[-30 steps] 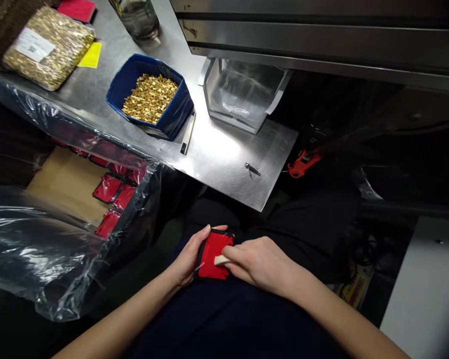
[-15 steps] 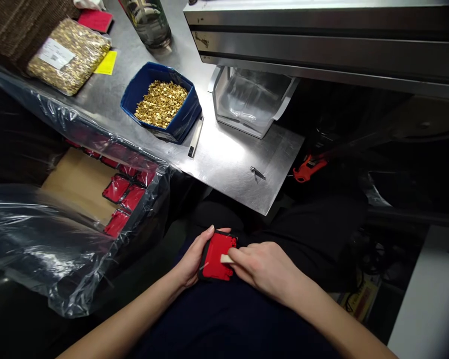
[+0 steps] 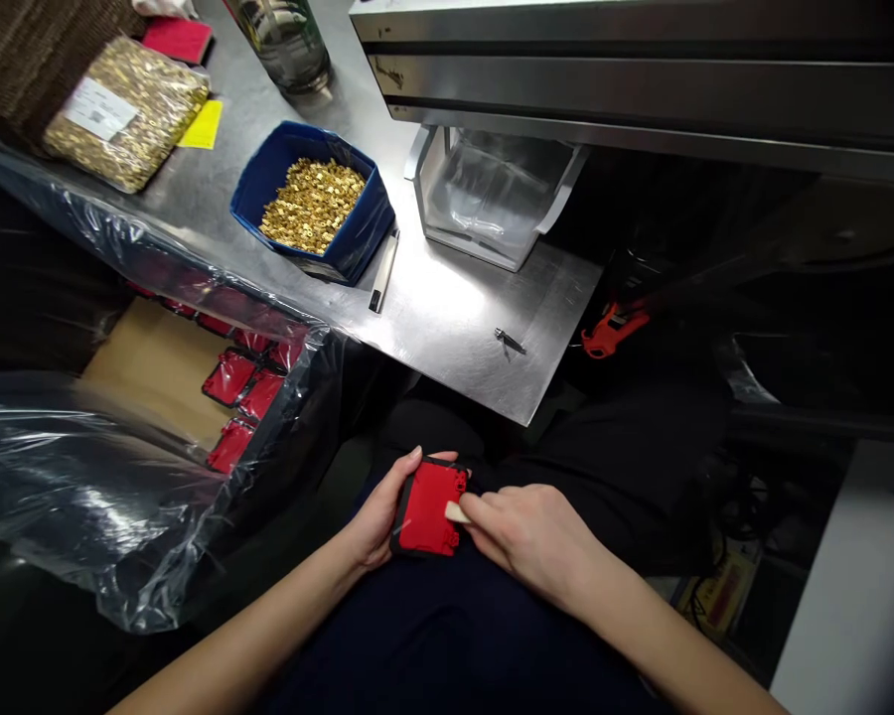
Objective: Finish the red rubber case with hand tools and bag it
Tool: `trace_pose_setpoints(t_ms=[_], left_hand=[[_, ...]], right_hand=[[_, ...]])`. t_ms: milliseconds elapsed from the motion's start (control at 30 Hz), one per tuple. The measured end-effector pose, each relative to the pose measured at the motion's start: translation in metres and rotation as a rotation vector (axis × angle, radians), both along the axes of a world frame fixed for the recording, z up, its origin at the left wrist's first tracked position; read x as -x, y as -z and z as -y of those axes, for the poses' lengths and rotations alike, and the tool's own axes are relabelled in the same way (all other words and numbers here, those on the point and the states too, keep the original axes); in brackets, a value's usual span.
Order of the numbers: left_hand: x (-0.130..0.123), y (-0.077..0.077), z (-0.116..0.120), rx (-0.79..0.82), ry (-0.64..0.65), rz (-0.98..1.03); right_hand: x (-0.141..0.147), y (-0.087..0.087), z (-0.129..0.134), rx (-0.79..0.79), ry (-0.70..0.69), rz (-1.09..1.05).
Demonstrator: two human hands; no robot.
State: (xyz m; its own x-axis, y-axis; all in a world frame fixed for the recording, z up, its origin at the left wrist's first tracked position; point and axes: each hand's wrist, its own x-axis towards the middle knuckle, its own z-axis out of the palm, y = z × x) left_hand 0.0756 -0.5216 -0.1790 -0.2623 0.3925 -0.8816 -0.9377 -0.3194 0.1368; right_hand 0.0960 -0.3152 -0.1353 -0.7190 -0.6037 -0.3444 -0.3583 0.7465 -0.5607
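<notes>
Left hand (image 3: 381,514): reaches up from the lower left, thumb along the near edge of one black-edged red panel (image 3: 428,506), fingers curled behind it; closed round it.
Right hand (image 3: 532,531): comes in from the lower right, knuckles up, fingers closed on one pale strip (image 3: 456,512), its tip at the panel's right side; whether they touch, I cannot tell.
Plastic-lined box (image 3: 156,362): one, at far left; three red pieces (image 3: 229,375) show clearly, others behind are too covered to count.
Bag of gold parts (image 3: 130,119): one, on the table (image 3: 447,318), beside one yellow note (image 3: 201,125) and one red booklet (image 3: 179,40).
Glass container (image 3: 287,45): one, behind the blue bin.
Blue bin (image 3: 358,233): one, holding gold parts too many to count.
White-and-black pen (image 3: 384,270): one, beside the blue bin.
Grey bin (image 3: 477,245): one, with clear plastic inside.
Small metal clipper (image 3: 510,341): one, near the table corner.
Orange-handled tool (image 3: 612,331): one, beyond the table's edge.
Red panel's place: in the left hand, between both hands, below the table corner.
</notes>
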Motion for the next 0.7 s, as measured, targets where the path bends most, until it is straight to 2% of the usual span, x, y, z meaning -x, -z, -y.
trace_pose_setpoints(t_ms=[300, 400, 567, 700], left_hand=[[0.001, 0.001, -0.001, 0.02, -0.012, 0.03], [0.003, 0.001, 0.0, -0.008, 0.018, 0.021], [0.005, 0.003, 0.003, -0.006, 0.059, 0.017], [0.005, 0.004, 0.002, 0.0, 0.063, 0.023]], right_hand=[[0.002, 0.009, 0.0, 0.036, 0.003, 0.009], [0.001, 0.01, -0.002, 0.064, -0.047, 0.011], [0.0, 0.012, -0.007, 0.026, 0.015, 0.008], [0.003, 0.012, -0.005, 0.043, -0.029, 0.008]])
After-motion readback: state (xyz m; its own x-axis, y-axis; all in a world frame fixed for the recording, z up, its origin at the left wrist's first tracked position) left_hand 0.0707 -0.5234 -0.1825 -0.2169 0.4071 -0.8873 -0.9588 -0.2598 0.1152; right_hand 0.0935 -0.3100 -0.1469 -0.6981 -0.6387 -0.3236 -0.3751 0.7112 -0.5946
